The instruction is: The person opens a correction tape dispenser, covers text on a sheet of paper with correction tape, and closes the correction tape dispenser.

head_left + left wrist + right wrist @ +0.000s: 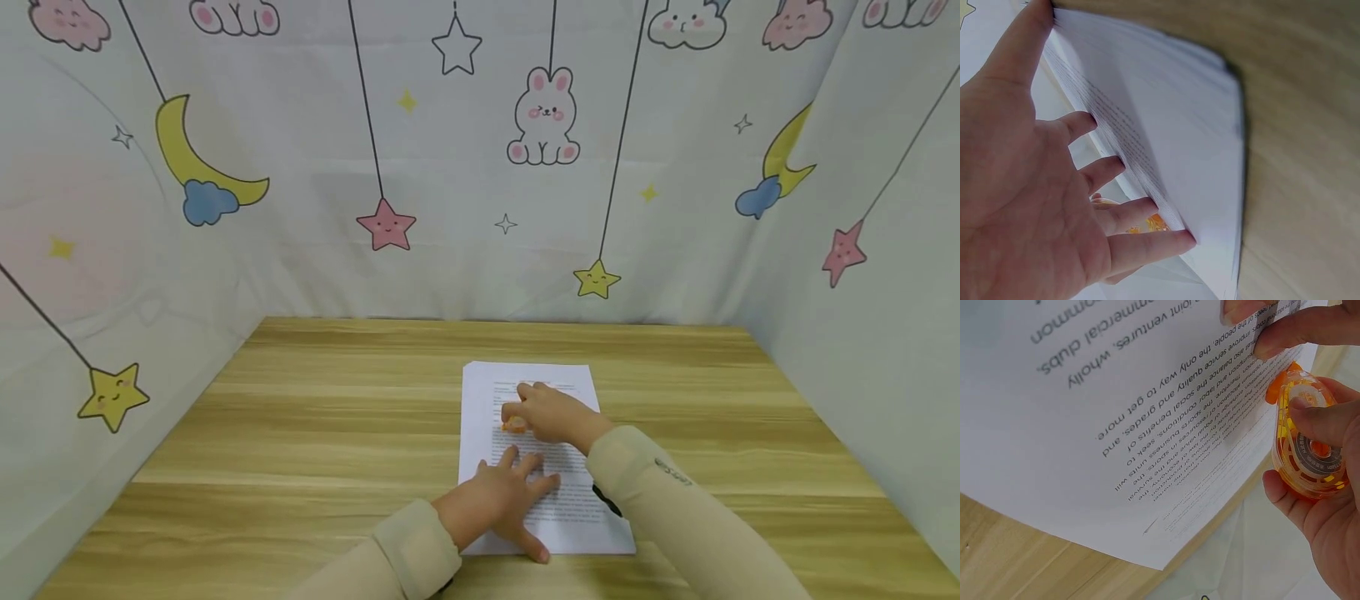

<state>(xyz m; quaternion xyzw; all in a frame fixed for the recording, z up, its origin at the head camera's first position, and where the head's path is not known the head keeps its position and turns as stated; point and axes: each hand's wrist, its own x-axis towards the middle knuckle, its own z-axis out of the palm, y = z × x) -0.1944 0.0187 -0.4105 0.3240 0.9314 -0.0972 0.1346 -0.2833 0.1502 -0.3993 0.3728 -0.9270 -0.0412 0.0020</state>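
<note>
A stack of printed paper (pixel 476 417) lies on the table, its top sheet covered in lines of text. My left hand (pixel 501 498) rests on its lower part with the fingers spread; in the left wrist view the straight fingertips (pixel 1182 240) press on the sheet. Higher up the page is my right hand (pixel 553 414), which grips an orange, see-through correction tape (pixel 1310 450). The thumb lies across the side of its round case, over the grey label. Its orange tip (pixel 1274 389) is right at the printed lines. Left-hand fingertips also show at the top of the right wrist view.
The wood-grain table (pixel 315 417) extends on both sides of the paper. White cloth (pixel 465 275) printed with stars, moons and rabbits hangs behind the table and along its left and right sides.
</note>
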